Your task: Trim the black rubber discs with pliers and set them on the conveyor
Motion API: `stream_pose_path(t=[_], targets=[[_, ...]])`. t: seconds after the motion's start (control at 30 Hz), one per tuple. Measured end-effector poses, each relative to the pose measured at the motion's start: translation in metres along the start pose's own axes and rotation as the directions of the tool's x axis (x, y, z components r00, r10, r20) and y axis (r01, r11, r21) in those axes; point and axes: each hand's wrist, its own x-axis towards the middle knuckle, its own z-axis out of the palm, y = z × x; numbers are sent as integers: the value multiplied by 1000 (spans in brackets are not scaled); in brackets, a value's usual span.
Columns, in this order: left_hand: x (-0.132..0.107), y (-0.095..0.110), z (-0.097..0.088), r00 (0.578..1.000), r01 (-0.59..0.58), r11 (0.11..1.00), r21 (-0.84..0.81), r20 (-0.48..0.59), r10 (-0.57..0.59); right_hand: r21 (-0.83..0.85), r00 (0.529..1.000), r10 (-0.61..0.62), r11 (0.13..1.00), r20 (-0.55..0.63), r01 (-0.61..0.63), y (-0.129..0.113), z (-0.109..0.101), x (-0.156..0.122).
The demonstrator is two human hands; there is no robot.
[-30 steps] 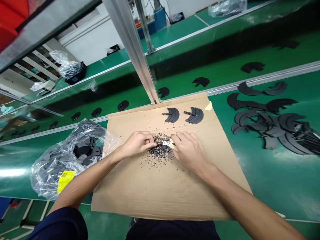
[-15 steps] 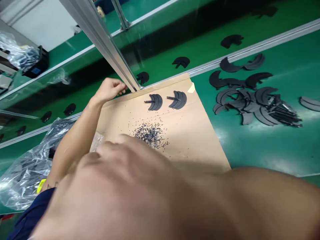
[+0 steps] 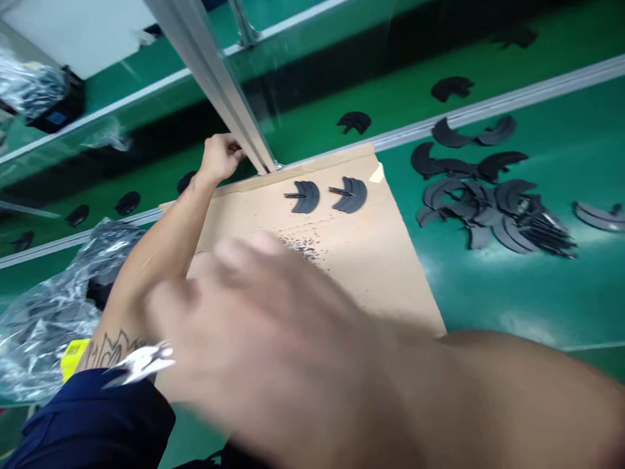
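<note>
Broadly, the green bench fills the view and runs off every edge, with an aluminium post slanting across its upper left and cut off at the top. The right hand and its forearm take up most of the lower half, very close to the camera and heavily smeared. Two fingertips show near the top of the blur, but whether the fingers are spread or clenched cannot be told. Beneath it lies a cardboard sheet, whose near half is hidden by that arm.

At the left edge a crumpled plastic bag is partly cut off and partly covered by the left forearm; its contents are only dark shapes. The left hand is up at the far edge of the cardboard, right beside the foot of the post, fingers curled in tight. Whether they pinch anything is too small to see.

On the bare belt to the right, well apart from both hands, sits a heap of black crescent parts, too overlapped to count. Two separate black parts lie side by side on the cardboard's far end. A scatter of black shavings peeks out just past the blurred fingertips, mostly covered.

A metal tool shows only its shiny pointed tips, sticking out at the right hand's lower-left edge over a navy sleeve; its handle and the grip on it are hidden.
</note>
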Motion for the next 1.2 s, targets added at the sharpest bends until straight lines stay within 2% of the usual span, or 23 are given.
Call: stream_pose_path(t=[0.03, 0.07, 0.1, 0.17, 0.23, 0.27, 0.37, 0.43, 0.47, 0.5, 0.53, 0.6, 0.63, 0.67, 0.7, 0.77, 0.83, 0.93, 1.03, 1.13, 1.2], targets=[[-10, 0, -16, 999, 36, 999, 24, -25, -36, 57, 976, -219, 974, -15, 220, 6, -11, 1], [-23, 2, -33, 996, 66, 997, 45, -59, -64, 90, 926, -375, 922, -44, 377, 16, -16, 4], [-38, 5, -48, 992, 91, 994, 65, -97, -84, 86, 907, -412, 904, -89, 419, 27, -16, 7], [-75, 22, -74, 982, 114, 992, 63, -159, -102, 72, 920, -362, 924, -150, 376, 50, -2, 16], [-119, 49, -88, 975, 109, 986, -128, -178, -131, 1, 880, -412, 905, -235, 425, 63, 19, 24], [-141, 65, -90, 980, 109, 965, -240, -135, -144, -82, 837, -478, 877, -267, 474, 66, 29, 26], [-197, 109, -81, 983, 167, 871, -462, 149, -110, -296, 676, -679, 734, -287, 611, 59, 47, 26], [-222, 125, -75, 959, 202, 824, -530, 279, -55, -282, 603, -752, 658, -264, 698, 53, 51, 25], [-231, 125, -76, 946, 218, 819, -530, 319, -46, -231, 594, -761, 646, -260, 727, 52, 52, 24], [-238, 121, -79, 937, 232, 837, -496, 345, -55, -157, 607, -753, 652, -254, 742, 51, 52, 23], [-243, 113, -87, 928, 242, 878, -413, 362, -85, -64, 644, -725, 675, -245, 735, 52, 52, 23], [-252, 85, -109, 901, 256, 963, -85, 382, -205, 138, 763, -609, 755, -217, 641, 56, 52, 23], [-256, 67, -122, 879, 250, 957, 150, 380, -289, 230, 829, -524, 797, -195, 558, 58, 51, 23], [-260, 49, -135, 841, 254, 893, 371, 371, -394, 306, 890, -422, 836, -171, 455, 61, 50, 24], [-263, 32, -146, 821, 277, 853, 442, 353, -450, 369, 939, -308, 864, -152, 343, 63, 49, 24], [-270, 3, -162, 787, 294, 809, 509, 351, -507, 470, 989, -98, 872, -111, 139, 65, 47, 25], [-276, -15, -167, 768, 301, 799, 521, 364, -527, 545, 998, 42, 839, -57, -4, 65, 46, 25], [-281, -24, -159, 768, 293, 800, 524, 369, -523, 623, 989, 148, 771, 27, -132, 64, 46, 25], [-281, -22, -152, 792, 279, 819, 502, 362, -492, 688, 971, 215, 690, 101, -225, 65, 47, 23], [-279, -15, -157, 821, 265, 828, 494, 336, -463, 755, 962, 233, 603, 143, -258, 67, 46, 22], [-276, -7, -164, 869, 279, 835, 475, 245, -430, 798, 958, 232, 538, 168, -271, 68, 47, 21]])
